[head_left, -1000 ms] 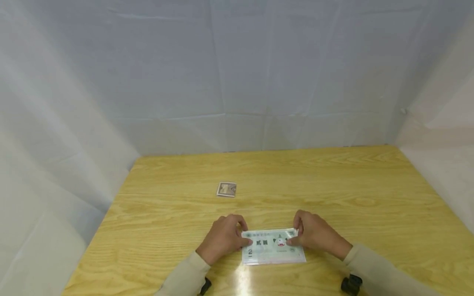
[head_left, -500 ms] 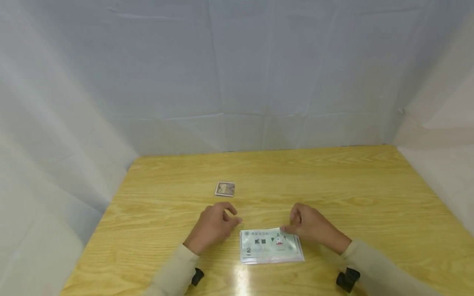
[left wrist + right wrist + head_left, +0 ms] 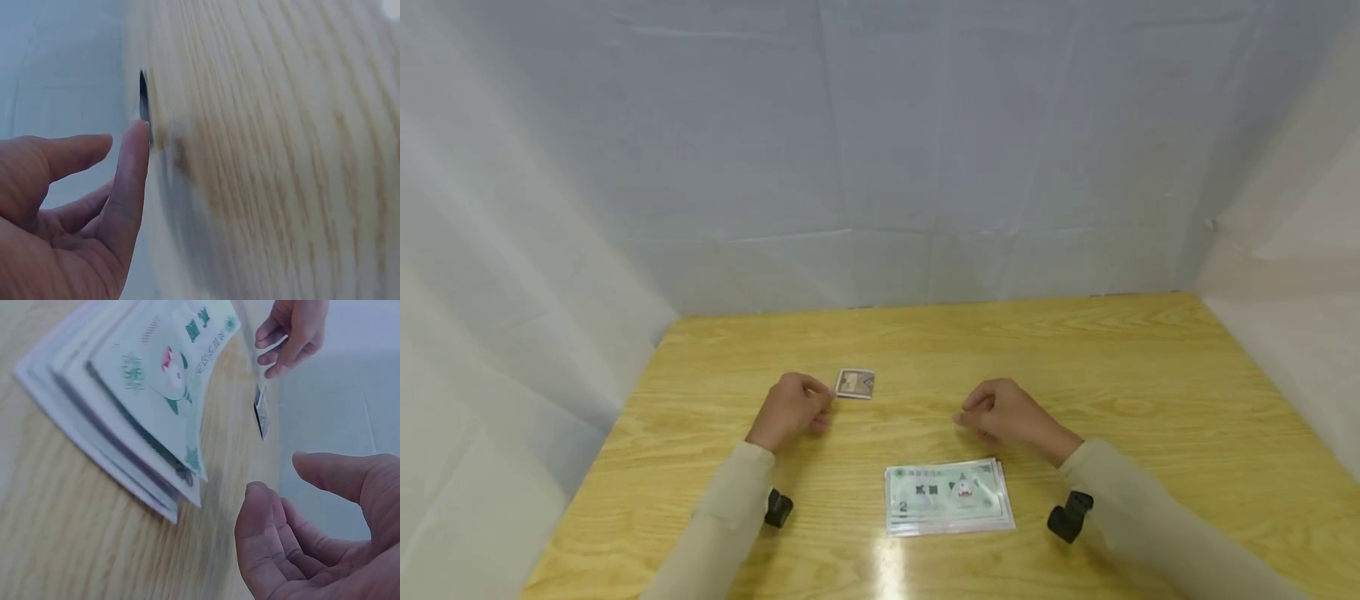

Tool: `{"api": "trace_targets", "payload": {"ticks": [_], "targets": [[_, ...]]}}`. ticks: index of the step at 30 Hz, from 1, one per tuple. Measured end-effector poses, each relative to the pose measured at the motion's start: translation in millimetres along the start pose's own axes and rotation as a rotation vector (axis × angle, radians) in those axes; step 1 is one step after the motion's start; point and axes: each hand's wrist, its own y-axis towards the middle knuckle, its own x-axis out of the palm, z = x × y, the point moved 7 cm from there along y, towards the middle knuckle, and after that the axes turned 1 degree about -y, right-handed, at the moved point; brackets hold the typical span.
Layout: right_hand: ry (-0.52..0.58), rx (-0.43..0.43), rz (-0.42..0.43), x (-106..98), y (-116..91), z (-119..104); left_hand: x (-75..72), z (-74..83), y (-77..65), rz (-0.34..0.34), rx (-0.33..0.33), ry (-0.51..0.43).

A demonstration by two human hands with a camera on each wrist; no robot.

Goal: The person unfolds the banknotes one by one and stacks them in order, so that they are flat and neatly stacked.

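In the head view my left hand (image 3: 792,412) is at the left edge of a small brown-and-white printed card or folded paper (image 3: 855,384). In the left wrist view a fingertip reaches the thin dark edge (image 3: 144,100) of that piece, and a gap separates thumb and fingers. Whether they touch is hard to tell. My right hand (image 3: 1011,417) hovers above the table, fingers loosely bent, holding nothing. Nearer to me lies a stack of pale green printed notes (image 3: 949,500), marked "2" with a cartoon figure. Several layers (image 3: 119,444) show at its edge in the right wrist view.
The wood-grain table (image 3: 1075,350) ends at a grey-white sheet (image 3: 925,150) hung behind it. Similar sheeting hangs at the left and right sides. Black wrist cameras (image 3: 1070,517) are strapped under both sleeves.
Both hands have let go of the stack of notes, which stays on the table. The left hand has moved forward and left to the small card; the right hand has lifted away forward.
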Motion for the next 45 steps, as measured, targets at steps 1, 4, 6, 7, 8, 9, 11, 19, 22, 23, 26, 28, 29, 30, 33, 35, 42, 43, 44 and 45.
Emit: {"api": "trace_targets", "payload": {"ticks": [1, 4, 6, 7, 8, 9, 11, 19, 22, 23, 26, 28, 29, 30, 33, 35, 42, 43, 44, 45], "targets": [[0.005, 0.006, 0.003, 0.5, 3.0, -0.9, 0.2, -1.9, 3.0, -0.008, -0.011, -0.019], [0.012, 0.025, 0.001, 2.9, 11.6, -3.1, 2.3, -5.9, 10.4, -0.027, -0.043, -0.075], [0.033, 0.042, -0.005, 5.8, 17.0, -3.5, 5.0, -7.8, 14.6, -0.042, -0.062, -0.109], [0.046, 0.047, -0.013, 7.5, 19.5, -3.7, 6.6, -8.5, 16.6, -0.048, -0.07, -0.128], [0.058, 0.054, -0.018, 9.2, 21.6, -4.0, 7.8, -8.6, 18.2, -0.047, -0.077, -0.14], [0.073, 0.062, -0.022, 11.0, 23.6, -3.9, 9.4, -8.4, 19.5, -0.052, -0.083, -0.151], [0.099, 0.075, -0.028, 14.2, 26.7, -3.8, 12.8, -6.5, 21.3, -0.061, -0.09, -0.163], [0.143, 0.086, -0.034, 21.1, 36.7, -3.3, 35.3, 9.9, 17.7, -0.12, -0.062, -0.126], [0.181, 0.106, -0.025, 22.5, 38.7, -5.4, 46.1, 15.8, 15.1, -0.144, -0.04, -0.09], [0.201, 0.11, -0.022, 23.0, 39.1, -6.3, 49.8, 17.9, 13.9, -0.153, -0.034, -0.083], [0.248, 0.108, -0.024, 24.4, 39.9, -8.2, 60.5, 24.6, 10.8, -0.182, -0.014, -0.065], [0.267, 0.122, -0.011, 24.3, 41.2, -7.7, 67.3, 28.1, 9.1, -0.203, -0.012, -0.071], [0.275, 0.129, -0.006, 24.3, 41.8, -7.0, 70.5, 29.4, 8.5, -0.211, -0.008, -0.076], [0.281, 0.138, -0.001, 24.2, 42.6, -6.3, 73.5, 30.3, 8.0, -0.219, -0.008, -0.082], [0.316, 0.182, 0.021, 24.3, 43.9, -3.9, 80.7, 32.2, 6.2, -0.234, -0.008, -0.096], [0.345, 0.201, 0.029, 24.9, 44.2, -3.2, 84.0, 33.2, 5.7, -0.238, -0.002, -0.101], [0.423, 0.219, 0.057, 25.3, 42.6, -1.2, 89.0, 36.3, 4.5, -0.249, 0.025, -0.092], [0.427, 0.217, 0.063, 24.9, 42.6, -0.9, 89.2, 36.3, 4.5, -0.249, 0.021, -0.095], [0.429, 0.215, 0.066, 24.6, 42.6, -0.6, 89.5, 36.4, 4.3, -0.251, 0.02, -0.096], [0.431, 0.213, 0.071, 24.2, 42.6, -0.4, 89.8, 36.7, 4.1, -0.253, 0.017, -0.1]]}}
